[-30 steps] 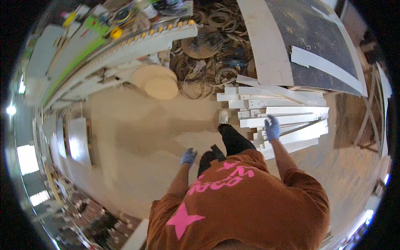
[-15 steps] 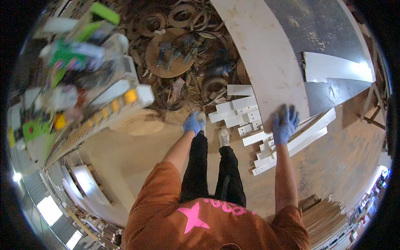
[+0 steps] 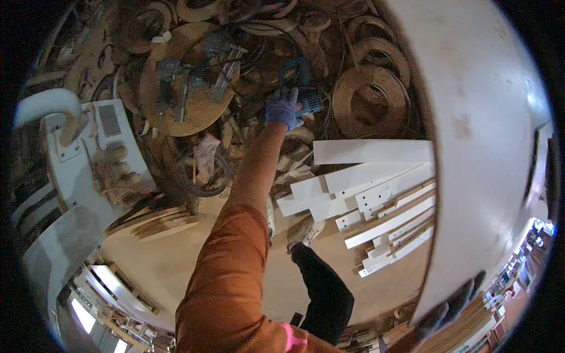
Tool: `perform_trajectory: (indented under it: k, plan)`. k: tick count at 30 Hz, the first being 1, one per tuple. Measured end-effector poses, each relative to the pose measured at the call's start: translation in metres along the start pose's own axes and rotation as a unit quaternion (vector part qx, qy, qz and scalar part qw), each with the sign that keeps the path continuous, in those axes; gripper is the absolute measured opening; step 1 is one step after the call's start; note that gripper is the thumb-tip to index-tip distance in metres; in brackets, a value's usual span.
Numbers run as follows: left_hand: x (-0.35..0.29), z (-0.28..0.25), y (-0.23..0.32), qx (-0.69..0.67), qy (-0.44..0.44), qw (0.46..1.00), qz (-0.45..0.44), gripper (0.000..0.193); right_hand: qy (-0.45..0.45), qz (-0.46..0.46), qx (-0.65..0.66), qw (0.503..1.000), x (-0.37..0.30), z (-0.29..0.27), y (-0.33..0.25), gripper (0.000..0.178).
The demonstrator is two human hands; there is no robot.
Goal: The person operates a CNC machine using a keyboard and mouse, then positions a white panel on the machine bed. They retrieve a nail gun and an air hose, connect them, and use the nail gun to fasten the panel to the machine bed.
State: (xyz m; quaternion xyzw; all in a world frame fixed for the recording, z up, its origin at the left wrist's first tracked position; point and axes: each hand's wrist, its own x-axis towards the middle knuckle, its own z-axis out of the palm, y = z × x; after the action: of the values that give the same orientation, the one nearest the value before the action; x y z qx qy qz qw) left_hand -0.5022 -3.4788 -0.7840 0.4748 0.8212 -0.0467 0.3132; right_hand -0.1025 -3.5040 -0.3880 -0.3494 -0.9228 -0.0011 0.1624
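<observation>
My left hand (image 3: pixel 283 110), in a blue glove, reaches down to a blue power tool (image 3: pixel 311 103) lying among floor clutter. Its fingers are stretched out and overlap the tool's body; no closed grip shows. At the lower right, my gloved right hand (image 3: pixel 448 310) lies in shadow against the near end of a long white board (image 3: pixel 477 147), with fingers spread over its surface. Right of my feet and partly behind that board are several white drilled strips (image 3: pixel 382 194) in a loose pile.
Wooden rings (image 3: pixel 371 103), cables and offcuts cover the floor ahead. A large round disc (image 3: pixel 159 88) carries metal clamp-like parts. A pale machine (image 3: pixel 88 147) with a thick hose stands at the left. Stacked timber (image 3: pixel 471 320) sits at the lower right.
I have bent forward. My left hand has moved from beside my leg to the blue power tool. The head view has shifted, and my right hand remains at the white board's near end.
</observation>
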Motion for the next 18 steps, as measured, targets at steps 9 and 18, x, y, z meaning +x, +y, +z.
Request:
perform_trajectory:
  k: [9,18]
  plan:
    - [0.045,0.017,-0.012,0.047,-0.144,0.988,0.017,0.09,0.026,0.124,0.036,0.991,-0.01,0.035,-0.017,0.052]
    - [-0.049,0.032,-0.085,-0.138,0.247,0.914,0.29,0.05,0.026,0.135,0.051,0.989,-0.011,0.051,-0.024,0.053]
